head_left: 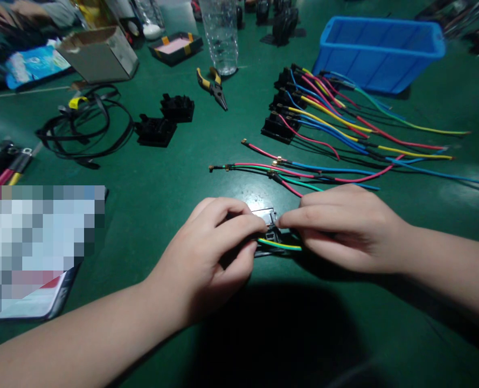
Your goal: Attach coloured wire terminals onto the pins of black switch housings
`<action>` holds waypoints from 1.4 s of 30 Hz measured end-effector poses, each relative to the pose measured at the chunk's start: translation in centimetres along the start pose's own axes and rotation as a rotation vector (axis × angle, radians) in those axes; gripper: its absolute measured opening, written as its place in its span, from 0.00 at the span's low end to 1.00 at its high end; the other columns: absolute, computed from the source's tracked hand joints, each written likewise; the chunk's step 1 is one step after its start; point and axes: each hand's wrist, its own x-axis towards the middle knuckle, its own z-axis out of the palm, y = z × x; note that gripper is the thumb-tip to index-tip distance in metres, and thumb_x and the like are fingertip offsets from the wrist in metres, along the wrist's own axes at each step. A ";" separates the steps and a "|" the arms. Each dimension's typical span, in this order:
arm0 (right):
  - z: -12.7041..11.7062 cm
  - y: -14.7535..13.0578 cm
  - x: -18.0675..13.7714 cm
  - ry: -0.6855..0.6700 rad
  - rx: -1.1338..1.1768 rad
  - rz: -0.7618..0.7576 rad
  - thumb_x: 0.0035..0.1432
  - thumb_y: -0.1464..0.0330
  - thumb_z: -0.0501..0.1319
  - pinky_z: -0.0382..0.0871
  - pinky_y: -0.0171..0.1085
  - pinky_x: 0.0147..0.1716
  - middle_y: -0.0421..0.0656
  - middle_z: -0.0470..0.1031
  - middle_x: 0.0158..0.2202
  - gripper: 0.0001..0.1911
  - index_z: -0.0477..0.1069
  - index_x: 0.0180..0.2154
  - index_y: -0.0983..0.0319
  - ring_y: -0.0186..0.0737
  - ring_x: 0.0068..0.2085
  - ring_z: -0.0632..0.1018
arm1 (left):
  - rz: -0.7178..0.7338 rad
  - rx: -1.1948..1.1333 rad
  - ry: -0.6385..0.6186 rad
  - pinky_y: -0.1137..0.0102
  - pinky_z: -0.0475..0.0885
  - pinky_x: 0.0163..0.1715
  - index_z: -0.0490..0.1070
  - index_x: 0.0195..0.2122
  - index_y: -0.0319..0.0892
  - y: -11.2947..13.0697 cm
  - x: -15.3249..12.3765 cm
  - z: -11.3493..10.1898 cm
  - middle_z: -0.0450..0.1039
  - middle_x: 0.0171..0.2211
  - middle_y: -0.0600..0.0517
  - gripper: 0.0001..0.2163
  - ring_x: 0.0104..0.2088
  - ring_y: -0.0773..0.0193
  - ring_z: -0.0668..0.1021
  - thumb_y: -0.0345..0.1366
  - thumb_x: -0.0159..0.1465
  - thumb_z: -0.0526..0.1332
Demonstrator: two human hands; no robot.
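Observation:
My left hand (219, 248) is closed around the left side of a small black plastic housing (270, 235) low on the green table, hiding much of it. A green-and-yellow wire (282, 245) comes out from under its fingers and runs across the housing to my right hand (344, 229). That hand is closed too, its fingertips pinched at the housing's right edge, with the wire passing into its curled fingers. Just beyond both hands lie loose red, blue and green wires (296, 171) with metal terminals on their ends.
Black housings with coloured wires (283, 129) lie before a blue bin (380, 70). Farther left are yellow-handled pliers (214, 89), two bare black housings (156, 131), a coiled black cable (85, 126), a cardboard box (102, 56) and a clear plastic cup (222, 43). Another person's hands (5, 13) show top left.

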 end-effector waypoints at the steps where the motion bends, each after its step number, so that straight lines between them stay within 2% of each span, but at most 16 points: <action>1: 0.0 0.0 0.0 0.000 0.000 0.000 0.59 0.78 0.52 0.55 0.34 0.25 0.38 0.66 0.24 0.13 0.70 0.42 0.62 0.32 0.24 0.65 | 0.004 -0.001 -0.001 0.71 0.68 0.46 0.72 0.43 0.42 0.0 0.0 0.0 0.70 0.42 0.51 0.10 0.44 0.65 0.72 0.25 0.62 0.57; 13: 0.1 0.1 0.0 0.013 0.013 -0.007 0.58 0.78 0.53 0.56 0.33 0.26 0.37 0.66 0.24 0.13 0.70 0.43 0.62 0.31 0.25 0.66 | -0.019 -0.014 0.003 0.70 0.69 0.45 0.74 0.43 0.45 0.0 -0.1 0.0 0.71 0.41 0.52 0.11 0.43 0.65 0.72 0.26 0.63 0.57; 29: 0.1 0.1 0.0 0.001 0.009 -0.007 0.58 0.77 0.53 0.55 0.33 0.26 0.38 0.67 0.24 0.14 0.71 0.44 0.64 0.32 0.25 0.66 | -0.031 -0.017 -0.023 0.68 0.70 0.44 0.75 0.41 0.45 0.1 0.0 -0.2 0.71 0.41 0.51 0.11 0.43 0.63 0.73 0.25 0.62 0.57; 42: 0.0 0.0 -0.1 0.004 -0.019 0.001 0.59 0.77 0.52 0.55 0.33 0.25 0.38 0.67 0.24 0.13 0.71 0.43 0.62 0.32 0.25 0.66 | -0.034 -0.024 -0.018 0.67 0.70 0.45 0.73 0.42 0.45 0.1 0.1 -0.1 0.71 0.41 0.51 0.11 0.43 0.63 0.73 0.25 0.62 0.57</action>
